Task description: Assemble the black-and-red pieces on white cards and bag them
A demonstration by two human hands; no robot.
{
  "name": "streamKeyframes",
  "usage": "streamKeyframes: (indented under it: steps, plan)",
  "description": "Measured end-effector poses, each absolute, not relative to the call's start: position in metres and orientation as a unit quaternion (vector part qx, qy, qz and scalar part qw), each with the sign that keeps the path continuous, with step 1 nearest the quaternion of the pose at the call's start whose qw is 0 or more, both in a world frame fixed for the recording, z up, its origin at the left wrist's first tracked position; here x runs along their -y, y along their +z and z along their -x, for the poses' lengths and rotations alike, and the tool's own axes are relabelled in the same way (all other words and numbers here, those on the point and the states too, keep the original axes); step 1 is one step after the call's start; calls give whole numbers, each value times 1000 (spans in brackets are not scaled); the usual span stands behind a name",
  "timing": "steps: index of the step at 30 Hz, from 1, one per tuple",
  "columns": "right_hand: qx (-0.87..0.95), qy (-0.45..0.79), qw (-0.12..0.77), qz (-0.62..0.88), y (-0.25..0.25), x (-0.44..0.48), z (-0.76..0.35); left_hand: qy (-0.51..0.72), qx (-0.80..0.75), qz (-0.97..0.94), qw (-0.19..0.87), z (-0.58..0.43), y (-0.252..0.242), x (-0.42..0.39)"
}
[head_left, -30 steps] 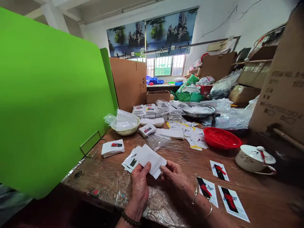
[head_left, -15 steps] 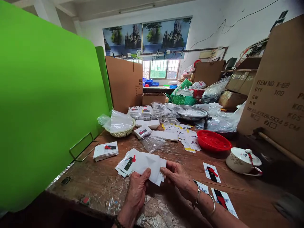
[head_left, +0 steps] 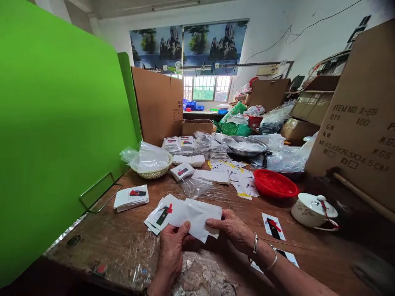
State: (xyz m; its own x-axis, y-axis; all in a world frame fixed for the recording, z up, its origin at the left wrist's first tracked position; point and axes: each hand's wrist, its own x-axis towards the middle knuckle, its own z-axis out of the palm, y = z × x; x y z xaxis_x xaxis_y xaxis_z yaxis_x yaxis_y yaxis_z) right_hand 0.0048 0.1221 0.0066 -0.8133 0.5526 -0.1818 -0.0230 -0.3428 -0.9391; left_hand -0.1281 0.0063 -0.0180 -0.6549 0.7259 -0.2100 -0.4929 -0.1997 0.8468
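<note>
Pinching white paper (head_left: 199,213) with left hand (head_left: 173,243) and right hand (head_left: 233,230) over the worktop (head_left: 123,236) at six o'clock, you could crease it by pulling unevenly; its layers are hard to count. Drifting left could scatter the printed cards (head_left: 161,213) at its nine o'clock.

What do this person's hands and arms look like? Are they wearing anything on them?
They are ordinary human hands, with no gloves or sleeves in view. Above the right hand sit two slim, silver-coloured bangles. The left hand is bare; at its wrist only a sliver of something dark shows at the picture's bottom edge, too little to make out.
</note>
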Motion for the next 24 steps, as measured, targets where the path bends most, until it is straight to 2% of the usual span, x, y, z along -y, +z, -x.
streamKeyframes:
  steps: [3,5,7,10,12,15,17,19,21,24]
  plan:
    - [580,726,214,302,11,-145,-7,770,-501,-97,383,133,-19,-11]
    - [615,645,273,362,16,-173,-6,772,-500,-80,385,135,-21,-13]
    - [659,527,349,408,20,-210,-2,771,-499,-65,390,137,-23,-14]
    - [746,272,436,423,20,-267,10,768,-500,-50,397,136,-27,-16]
    - [799,140,408,419,13,-295,19,770,-500,-41,395,135,-28,-17]
    - [867,62,257,422,0,-310,27,773,-499,-36,390,133,-29,-18]
    - [884,52,210,413,-3,-300,27,775,-499,-38,386,133,-30,-18]
    - [888,93,234,384,-2,-274,24,781,-500,-40,372,134,-31,-18]
    - [878,215,251,347,0,-236,18,790,-499,-41,354,133,-31,-18]
    - [793,464,230,321,-4,-171,11,797,-487,-56,352,127,-29,-17]
